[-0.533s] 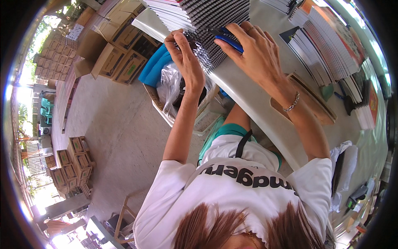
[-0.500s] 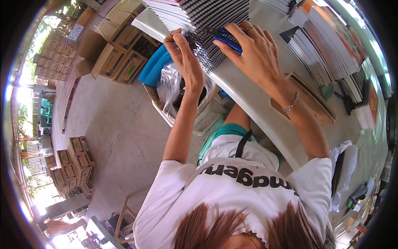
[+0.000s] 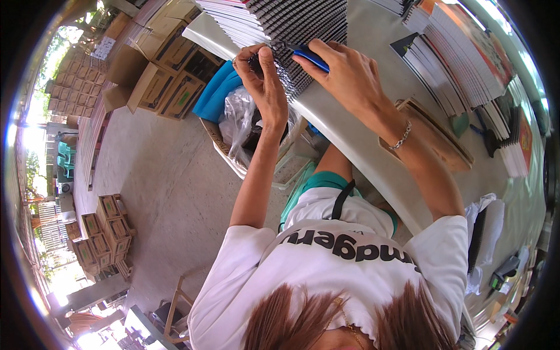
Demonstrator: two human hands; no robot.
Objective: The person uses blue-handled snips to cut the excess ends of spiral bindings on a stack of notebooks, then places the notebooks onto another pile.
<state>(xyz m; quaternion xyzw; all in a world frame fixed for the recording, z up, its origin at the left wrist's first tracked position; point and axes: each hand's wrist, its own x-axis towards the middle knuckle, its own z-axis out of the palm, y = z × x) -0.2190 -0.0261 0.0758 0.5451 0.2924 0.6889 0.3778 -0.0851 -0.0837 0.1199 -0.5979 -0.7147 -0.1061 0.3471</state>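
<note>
Right hand [image 3: 344,73] grips blue-handled pliers [image 3: 309,56], fingers wrapped round the handles, tool tip at the black wire spine of the top notebook. Left hand [image 3: 265,76] pinches that same spine w/ thumb & fingertips pressed together, just beside the pliers tip. Both hands sit on the near end of a stack of spiral-bound notebooks [image 3: 286,20], which lies at the front edge of the grey worktop [image 3: 361,151]. Bracelet on the right wrist. Further along the worktop, right side: more notebook stacks [image 3: 461,64], spines up, fanned in rows. Under the worktop edge, near the left forearm: a basket w/ a clear plastic bag [image 3: 242,119], a blue cloth [image 3: 216,93] next to it. Beyond, on the concrete floor, cardboard boxes [image 3: 160,76].
</note>
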